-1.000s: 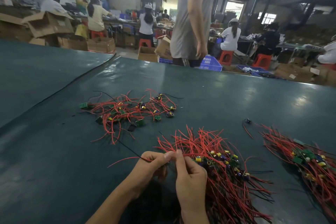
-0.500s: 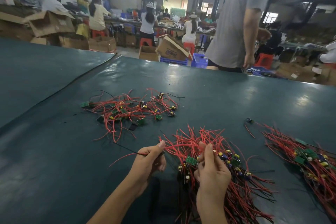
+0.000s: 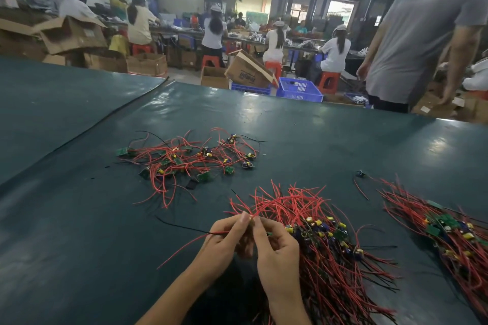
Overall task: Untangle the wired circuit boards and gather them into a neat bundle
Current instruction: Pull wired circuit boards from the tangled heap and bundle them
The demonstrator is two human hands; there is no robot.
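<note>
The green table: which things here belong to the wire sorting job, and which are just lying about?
In the job: left hand and right hand, both pinching one board's wires; tangled pile further back; bundle beside the hands; second bundle at far right.
Lying about: cardboard box, blue crate, red stool, all beyond the table.

Both bare forearms rise from six o'clock, the left slanting in from nearer seven, and the hands meet fingertip to fingertip. The left hand has its fingers curled, thumb and forefinger pinching thin wires. The right hand, at its three o'clock, pinches the same strands, back of the hand up.
</note>
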